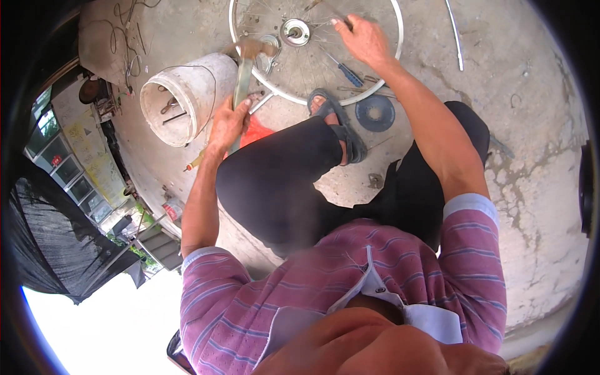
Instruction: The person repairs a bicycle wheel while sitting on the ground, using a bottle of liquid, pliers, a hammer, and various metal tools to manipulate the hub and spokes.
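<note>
In my left hand (229,122) is a hammer (241,81), held by its handle with the brownish metal head up. My right hand (365,41) closes round a narrow dark metal bar (332,9) whose tip points left above a spoked wheel (401,39). The wheel lies flat on the ground, its pale rim partly cut off by the top edge. At its middle sits a metal hub (295,32), near the bar. The hammer head hangs over the rim's left side, apart from the bar. Beneath the spokes lies a blue-handled screwdriver (350,74).
A dirty white bucket (209,81) lies tipped at left with tools inside. Red plastic (252,130) lies beside my left knee. A black disc (375,113) rests near my sandalled foot (339,128). A thin metal rod (456,37) lies far right. Wires (130,56) trail far left.
</note>
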Action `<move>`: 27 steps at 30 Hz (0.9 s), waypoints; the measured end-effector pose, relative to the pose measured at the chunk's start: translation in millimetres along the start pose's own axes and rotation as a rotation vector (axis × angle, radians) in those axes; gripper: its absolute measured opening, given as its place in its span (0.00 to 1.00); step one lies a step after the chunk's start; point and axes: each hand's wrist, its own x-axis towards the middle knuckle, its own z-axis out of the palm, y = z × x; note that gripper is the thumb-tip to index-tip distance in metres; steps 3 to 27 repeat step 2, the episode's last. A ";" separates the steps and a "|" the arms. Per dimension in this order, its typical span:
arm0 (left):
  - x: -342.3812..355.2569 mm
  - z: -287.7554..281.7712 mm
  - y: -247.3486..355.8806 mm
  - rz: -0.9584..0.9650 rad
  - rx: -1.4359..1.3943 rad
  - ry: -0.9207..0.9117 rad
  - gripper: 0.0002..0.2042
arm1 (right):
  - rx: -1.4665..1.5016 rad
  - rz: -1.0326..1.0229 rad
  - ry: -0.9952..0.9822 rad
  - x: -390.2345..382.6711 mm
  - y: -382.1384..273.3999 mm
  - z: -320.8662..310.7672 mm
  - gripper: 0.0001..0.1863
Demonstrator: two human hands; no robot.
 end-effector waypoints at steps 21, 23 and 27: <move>-1.6 21.8 -36.9 -0.077 -0.059 -0.028 0.14 | -0.007 -0.019 0.047 4.7 -0.2 -33.5 0.28; -1.6 21.8 -36.9 -0.077 -0.059 -0.028 0.14 | -0.007 -0.019 0.047 4.7 -0.2 -33.5 0.28; -1.6 21.8 -36.9 -0.077 -0.059 -0.028 0.14 | -0.007 -0.019 0.047 4.7 -0.2 -33.5 0.28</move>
